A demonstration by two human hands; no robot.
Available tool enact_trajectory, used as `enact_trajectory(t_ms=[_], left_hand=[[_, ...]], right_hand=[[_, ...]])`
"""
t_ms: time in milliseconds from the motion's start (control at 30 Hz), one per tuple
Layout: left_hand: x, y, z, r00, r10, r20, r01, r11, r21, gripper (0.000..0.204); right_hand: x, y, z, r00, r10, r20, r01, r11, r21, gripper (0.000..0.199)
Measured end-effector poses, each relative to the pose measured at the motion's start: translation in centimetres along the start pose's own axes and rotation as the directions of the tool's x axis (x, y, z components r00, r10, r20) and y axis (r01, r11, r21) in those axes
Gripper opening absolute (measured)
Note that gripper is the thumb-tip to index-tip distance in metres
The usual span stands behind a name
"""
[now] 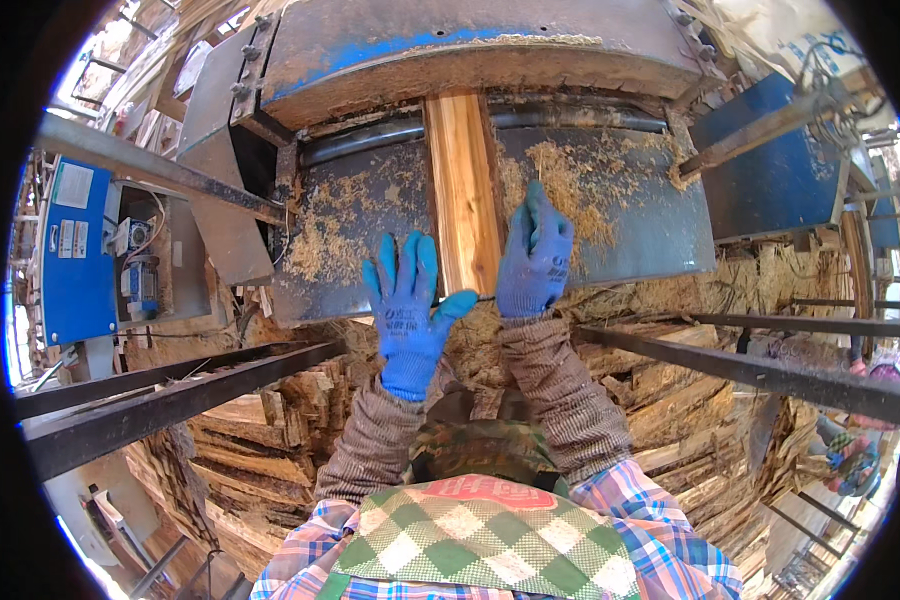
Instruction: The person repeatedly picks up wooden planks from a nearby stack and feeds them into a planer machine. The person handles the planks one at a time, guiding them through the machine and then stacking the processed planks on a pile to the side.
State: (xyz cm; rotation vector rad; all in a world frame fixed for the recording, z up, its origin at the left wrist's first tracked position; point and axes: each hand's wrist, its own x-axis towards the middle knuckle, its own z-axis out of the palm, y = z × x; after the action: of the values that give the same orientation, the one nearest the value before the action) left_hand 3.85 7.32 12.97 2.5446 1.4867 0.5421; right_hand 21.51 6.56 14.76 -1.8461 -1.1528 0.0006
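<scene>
A long wooden board (462, 195), pale in the middle with dark bark-like edges, lies lengthwise on a dark metal machine bed (630, 215). Its far end runs under the machine's heavy housing (470, 68); its near end reaches the bed's front edge. My left hand (412, 310), in a blue glove, is open with fingers spread, left of the board's near end, its thumb pointing toward the board. On the board's other side, my right hand (537, 255), gloved alike, is edge-on beside the right edge. Its forefinger stretches forward; the other fingers are partly hidden, and no held thing shows.
Wood shavings (570, 190) litter the bed on both sides. A metal roller (360, 140) crosses below the housing. Dark metal rails (180, 400) stand at either side, above stacked rough wood slabs (270, 440). A blue control box (78, 250) is at left.
</scene>
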Motion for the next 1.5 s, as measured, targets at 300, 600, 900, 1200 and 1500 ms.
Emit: enact_trajectory(t_ms=[300, 600, 900, 1200, 1500], left_hand=[[1.2, 1.1, 1.8, 0.977, -0.146, -0.159, 0.157, 0.986, 0.059, 0.065], [-9.0, 2.3, 0.1, 0.775, -0.432, -0.462, 0.270, 0.886, -0.376, 0.065], [-33.4, -10.5, -2.2, 0.042, -0.998, -0.045, 0.101, 0.049, -0.994, 0.071], [-34.4, -27.8, -4.7, 0.203, -0.973, 0.113, -0.275, -0.168, -0.947, 0.092], [-32.7, -32.5, -10.6, 0.149, -0.896, 0.419, -0.268, -0.444, -0.855, 0.117]], right_hand=[[0.4, 0.8, 2.5, 0.992, 0.124, 0.000, -0.111, 0.886, 0.450, 0.041], [-0.5, -0.8, 1.4, 0.945, -0.127, 0.302, 0.035, 0.956, 0.292, 0.049], [-27.4, -19.5, 6.9, 0.259, -0.535, 0.804, 0.034, 0.837, 0.546, 0.060], [-36.2, -34.9, 32.6, 0.241, -0.412, 0.879, 0.218, 0.905, 0.364, 0.097], [-35.3, -34.3, 34.7, -0.093, -0.274, 0.957, 0.373, 0.882, 0.288, 0.078]])
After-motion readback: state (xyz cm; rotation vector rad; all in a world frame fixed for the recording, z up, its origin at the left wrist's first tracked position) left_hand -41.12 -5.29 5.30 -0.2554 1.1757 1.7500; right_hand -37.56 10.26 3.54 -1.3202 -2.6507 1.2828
